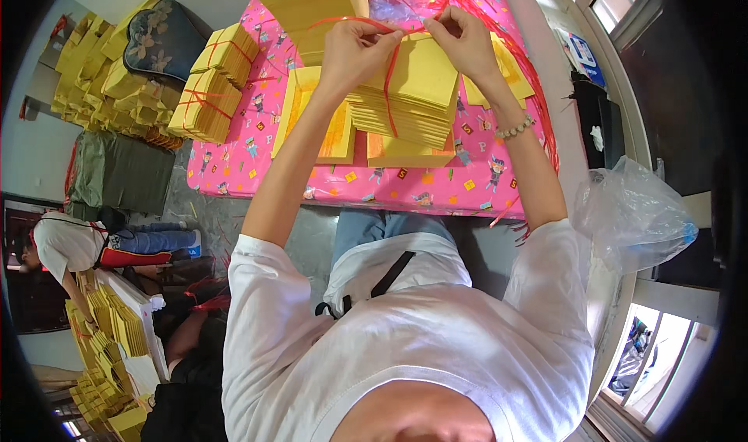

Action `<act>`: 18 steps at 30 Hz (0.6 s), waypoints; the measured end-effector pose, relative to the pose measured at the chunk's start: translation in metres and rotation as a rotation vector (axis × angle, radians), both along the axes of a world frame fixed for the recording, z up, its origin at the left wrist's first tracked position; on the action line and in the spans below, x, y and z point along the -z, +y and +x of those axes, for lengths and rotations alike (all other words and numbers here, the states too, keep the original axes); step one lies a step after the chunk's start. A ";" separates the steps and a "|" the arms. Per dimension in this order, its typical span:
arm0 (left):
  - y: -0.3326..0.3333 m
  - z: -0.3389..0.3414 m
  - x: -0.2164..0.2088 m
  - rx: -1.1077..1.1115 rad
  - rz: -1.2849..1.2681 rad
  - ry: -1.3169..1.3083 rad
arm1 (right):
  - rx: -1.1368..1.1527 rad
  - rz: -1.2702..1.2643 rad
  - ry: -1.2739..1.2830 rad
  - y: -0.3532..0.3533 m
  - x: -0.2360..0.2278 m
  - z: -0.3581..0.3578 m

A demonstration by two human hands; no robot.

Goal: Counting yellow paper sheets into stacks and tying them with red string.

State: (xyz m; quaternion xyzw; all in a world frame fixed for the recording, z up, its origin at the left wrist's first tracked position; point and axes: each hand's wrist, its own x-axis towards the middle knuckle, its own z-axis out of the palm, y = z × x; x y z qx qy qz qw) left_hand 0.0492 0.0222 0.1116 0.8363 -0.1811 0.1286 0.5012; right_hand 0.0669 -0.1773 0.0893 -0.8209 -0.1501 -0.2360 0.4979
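My left hand (pixel 351 51) is closed, pinching a red plastic string (pixel 393 84) between thumb and fingers. My right hand (pixel 467 43) also pinches the string, a short way to the right. Between and below my hands stands a thick stack of yellow paper (pixel 405 103), with the string running up its near side and over its top. An orange-marked yellow stack (pixel 409 155) sits just in front of and below it. Another yellow stack with an orange-marked top (pixel 339 138) lies partly under my left forearm. Behind my left hand rises a tall yellow pile (pixel 308 10).
A pink patterned cloth (pixel 273 181) covers the table. Tied yellow bundles (pixel 210 103) stand at its left edge. Loose red strings (pixel 538 115) trail along the right edge. A clear plastic bag (pixel 635 216) is at right. Another person (pixel 74 243) handles yellow stacks at left.
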 end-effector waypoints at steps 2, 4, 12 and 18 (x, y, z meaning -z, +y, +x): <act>0.010 0.003 0.004 0.088 0.006 -0.072 | 0.008 0.021 0.049 0.000 0.006 0.001; 0.016 0.004 0.012 0.176 0.013 -0.142 | 0.019 0.106 0.039 0.000 0.015 0.002; 0.026 -0.010 0.040 0.380 -0.194 -0.079 | 0.064 0.377 0.158 0.006 0.049 0.003; 0.029 -0.011 0.048 0.375 -0.240 -0.008 | -0.006 0.621 0.265 0.006 0.055 0.001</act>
